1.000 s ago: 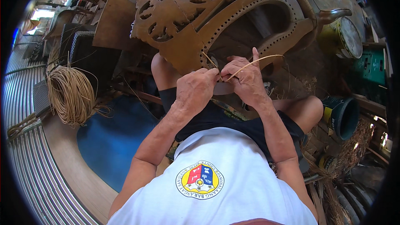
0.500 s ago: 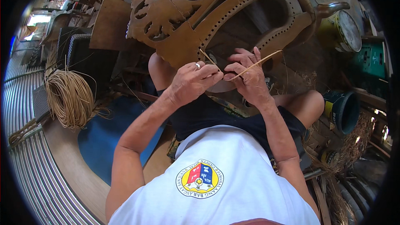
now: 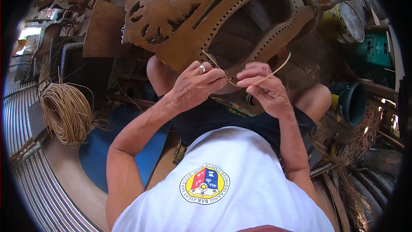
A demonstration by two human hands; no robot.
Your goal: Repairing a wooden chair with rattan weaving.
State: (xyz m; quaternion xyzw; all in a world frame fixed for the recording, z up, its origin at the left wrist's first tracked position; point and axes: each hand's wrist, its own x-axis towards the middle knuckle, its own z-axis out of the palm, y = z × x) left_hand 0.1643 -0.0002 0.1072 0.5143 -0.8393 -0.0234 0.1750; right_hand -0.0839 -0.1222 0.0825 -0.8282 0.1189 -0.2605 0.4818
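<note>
A thin, pale rattan strip (image 3: 280,67) runs between my hands in front of a carved wooden chair frame (image 3: 180,56). My left hand (image 3: 194,85), with a ring on one finger, is closed in a pinch on the strip. One short end sticks up from those fingers toward the row of holes in the frame. My right hand (image 3: 267,87) has the strip between thumb and forefinger, its other fingers slightly blurred. From there the longer end curves up to the right. Both hands are above my lap, just on the near side of the frame's curved opening.
A coil of rattan (image 3: 66,114) is at the left, beside a blue sheet (image 3: 116,148). On the right are a dark bucket (image 3: 352,105), a yellowish can (image 3: 343,23) and a green crate (image 3: 374,53). A flat brown board (image 3: 105,30) leans behind the coil.
My right hand has turned and dropped a little, its fingers now pointing left. The strip's long end, straighter before, now bows upward. My left hand keeps its pinch; the whole view has shifted slightly.
</note>
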